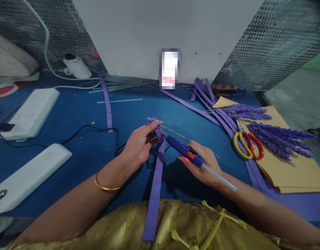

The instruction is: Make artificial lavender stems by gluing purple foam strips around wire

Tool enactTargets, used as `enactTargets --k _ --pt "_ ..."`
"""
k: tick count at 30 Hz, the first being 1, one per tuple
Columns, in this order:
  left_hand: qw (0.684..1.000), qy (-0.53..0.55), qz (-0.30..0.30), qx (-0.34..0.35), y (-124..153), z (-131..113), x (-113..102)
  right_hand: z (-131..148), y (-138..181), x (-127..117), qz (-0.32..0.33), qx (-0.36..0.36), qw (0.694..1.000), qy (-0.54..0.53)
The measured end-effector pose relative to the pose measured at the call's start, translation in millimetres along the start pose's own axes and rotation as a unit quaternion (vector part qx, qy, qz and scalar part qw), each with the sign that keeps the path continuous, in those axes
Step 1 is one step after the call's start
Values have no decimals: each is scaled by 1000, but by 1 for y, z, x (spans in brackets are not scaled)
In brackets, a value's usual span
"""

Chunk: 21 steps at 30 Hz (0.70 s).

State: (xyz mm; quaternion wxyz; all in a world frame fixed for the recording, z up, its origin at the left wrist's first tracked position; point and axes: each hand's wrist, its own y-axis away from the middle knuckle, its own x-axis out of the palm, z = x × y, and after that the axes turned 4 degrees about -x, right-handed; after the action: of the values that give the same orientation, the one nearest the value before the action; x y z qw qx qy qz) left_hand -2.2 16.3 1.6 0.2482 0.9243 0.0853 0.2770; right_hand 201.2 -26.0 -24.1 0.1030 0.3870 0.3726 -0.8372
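My left hand (139, 144) pinches the upper end of a purple paper strip (157, 184), whose tail hangs down toward my lap. Ruffled purple paper sits at my fingertips, and a thin wire (177, 133) extends from there to the lower right. Wrapped in my right hand (205, 161) is a blue glue gun (184, 148) with a clear glue stick out its back and a small red light on. Its nozzle meets or nearly meets the strip just below my left fingers; exact contact is hard to tell.
Scissors (247, 144), purple lavender stems (281, 137) and brown paper (303, 173) lie on the right, beside more purple strips (214, 104). A fringed strip (106, 104), a power strip (32, 113) and a white device (32, 173) are on the left. A phone (169, 68) leans at the back.
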Motion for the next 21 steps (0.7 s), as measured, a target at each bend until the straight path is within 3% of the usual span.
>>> enactTargets --k 21 --pt "1000 23 -3 -6 -2 -3 -2 0 -1 0 12 -4 1000 9"
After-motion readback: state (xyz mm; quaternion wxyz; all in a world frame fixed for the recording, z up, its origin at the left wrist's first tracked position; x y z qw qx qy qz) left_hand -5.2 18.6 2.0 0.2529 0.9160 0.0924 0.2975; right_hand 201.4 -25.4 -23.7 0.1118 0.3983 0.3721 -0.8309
